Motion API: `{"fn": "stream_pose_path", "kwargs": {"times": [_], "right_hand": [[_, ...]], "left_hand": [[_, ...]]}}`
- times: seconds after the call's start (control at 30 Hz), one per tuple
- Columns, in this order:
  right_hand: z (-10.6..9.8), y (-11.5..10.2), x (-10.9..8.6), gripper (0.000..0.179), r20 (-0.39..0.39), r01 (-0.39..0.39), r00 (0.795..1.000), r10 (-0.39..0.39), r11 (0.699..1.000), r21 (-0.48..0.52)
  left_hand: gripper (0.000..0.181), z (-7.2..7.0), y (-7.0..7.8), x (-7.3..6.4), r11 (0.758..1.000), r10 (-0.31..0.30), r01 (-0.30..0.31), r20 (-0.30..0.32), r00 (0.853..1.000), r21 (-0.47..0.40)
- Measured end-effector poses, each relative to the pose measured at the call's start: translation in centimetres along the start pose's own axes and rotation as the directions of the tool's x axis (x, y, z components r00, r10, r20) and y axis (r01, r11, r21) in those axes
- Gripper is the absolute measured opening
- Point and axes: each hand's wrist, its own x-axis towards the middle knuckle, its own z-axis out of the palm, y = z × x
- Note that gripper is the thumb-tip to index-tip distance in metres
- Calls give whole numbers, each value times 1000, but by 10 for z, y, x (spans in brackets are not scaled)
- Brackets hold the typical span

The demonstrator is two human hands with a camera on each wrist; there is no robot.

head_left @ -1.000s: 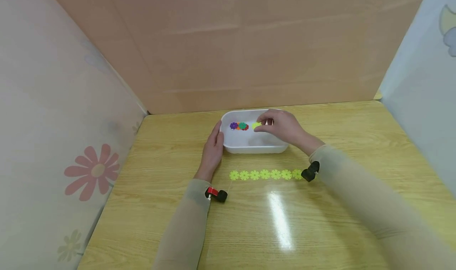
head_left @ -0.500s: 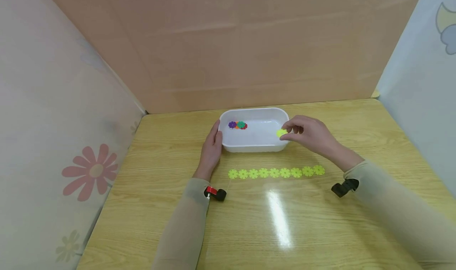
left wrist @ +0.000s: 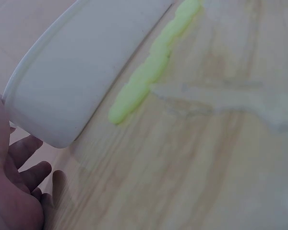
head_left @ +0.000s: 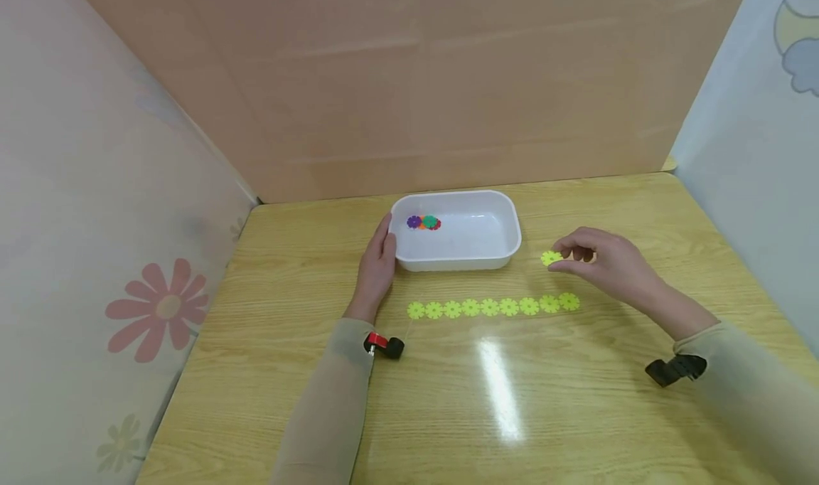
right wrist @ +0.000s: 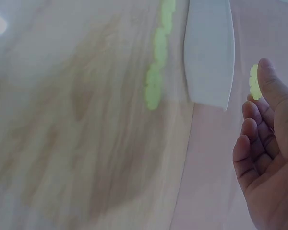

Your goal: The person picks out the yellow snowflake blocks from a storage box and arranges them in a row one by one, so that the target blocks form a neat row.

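Between thumb and fingertips of my right hand [head_left: 611,264] is a yellow snowflake disc [head_left: 551,258], a flat piece with a notched edge, raised over the table right of a white plastic tub [head_left: 461,264]. The right wrist view shows this disc [right wrist: 254,82] nearly edge-on under the thumb. My left hand [head_left: 374,272] rests against the outside of the tub's left end, fingers along the wall and thumb near the front corner. In front of the tub, a straight row of several yellow discs [head_left: 489,307] lies flat across the table. Purple [head_left: 414,222], orange, green [head_left: 430,222] and red discs overlap inside the tub, at left.
The wood-grain table [head_left: 288,272] has a brown panel [head_left: 448,80] along its back edge. Pale patterned side walls stand left [head_left: 77,186] and right [head_left: 755,129]. A bright reflection falls on the tabletop in front of the row.
My right hand has lifted the yellow disc out of the tub and carried it right and toward me. The row's right end has come into sight. My left hand has stayed at the tub.
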Motion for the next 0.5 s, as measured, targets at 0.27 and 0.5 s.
{"fn": "stream_pose_path", "kwargs": {"times": [0.27, 0.5], "right_hand": [[-10, 18, -34, 26, 21, -62, 998, 62, 998, -6], [-14, 37, -57, 23, 85, -132, 987, 134, 991, -25]], "left_hand": [[56, -1, 2, 0, 1000, -11, 11, 11, 1000, -15], [57, -1, 4, -1, 1000, -8, 8, 11, 1000, -14]]}}
